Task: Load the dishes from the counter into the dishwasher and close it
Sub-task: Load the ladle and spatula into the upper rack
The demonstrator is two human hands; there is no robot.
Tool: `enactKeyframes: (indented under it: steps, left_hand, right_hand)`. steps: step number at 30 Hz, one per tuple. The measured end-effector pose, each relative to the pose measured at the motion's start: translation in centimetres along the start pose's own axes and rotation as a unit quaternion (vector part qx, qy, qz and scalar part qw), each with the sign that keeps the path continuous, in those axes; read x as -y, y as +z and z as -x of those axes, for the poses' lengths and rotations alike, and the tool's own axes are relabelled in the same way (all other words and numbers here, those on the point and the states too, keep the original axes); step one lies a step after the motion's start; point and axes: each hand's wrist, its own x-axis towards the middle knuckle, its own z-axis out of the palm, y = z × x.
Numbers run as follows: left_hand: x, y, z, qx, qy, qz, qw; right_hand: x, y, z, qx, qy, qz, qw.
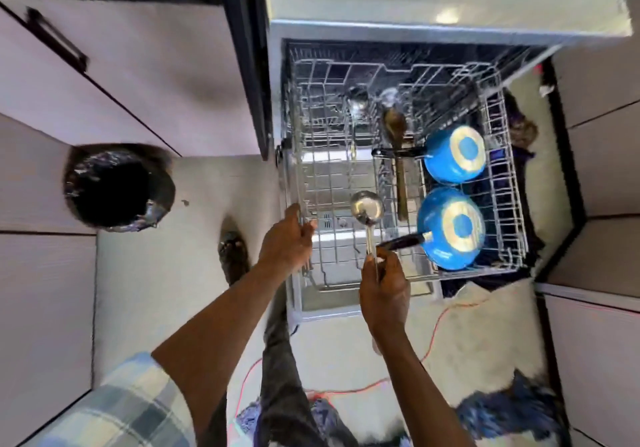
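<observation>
Head view: right hand (382, 287) pinches ladle (367, 208), left hand (289, 239) grips rack (510, 204) rim; lay ladle bowl-down, clear of pans (450, 227).

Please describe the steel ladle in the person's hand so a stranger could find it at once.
Look at the pulled-out dishwasher rack. Near its front edge, left of the nearer blue pan, the right hand holds a steel ladle. Unlike the wooden spoon lying beside it, it is shiny metal and the only utensil in a hand.
</observation>
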Motion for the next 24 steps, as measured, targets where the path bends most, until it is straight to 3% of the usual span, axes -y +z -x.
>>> enactKeyframes:
  steps: [4,13,18,24]
  left_hand:
    - [-0.3,1.3,-0.4,-0.029,0.015,-0.058,0.998]
    - [0.4,2.6,-0.2,-0.063,0.01,-0.081,0.995]
    - [0.7,2.6,-0.2,-0.058,0.02,-0.081,0.995]
    - [1.0,2.8,-0.1,-0.069,0.025,-0.081,0.994]
  right_hand:
    - [-0.5,1.1,-1.5,0.009,0.002,0.018,1.0]
    - [1.3,4.2,-9.5,0.034,-0.011,0.077,0.996]
    - [0.1,5.6,-14.3,0.103,0.083,0.058,0.989]
    - [-0.9,5.8,-18.1,0.216,0.196,-0.026,0.956]
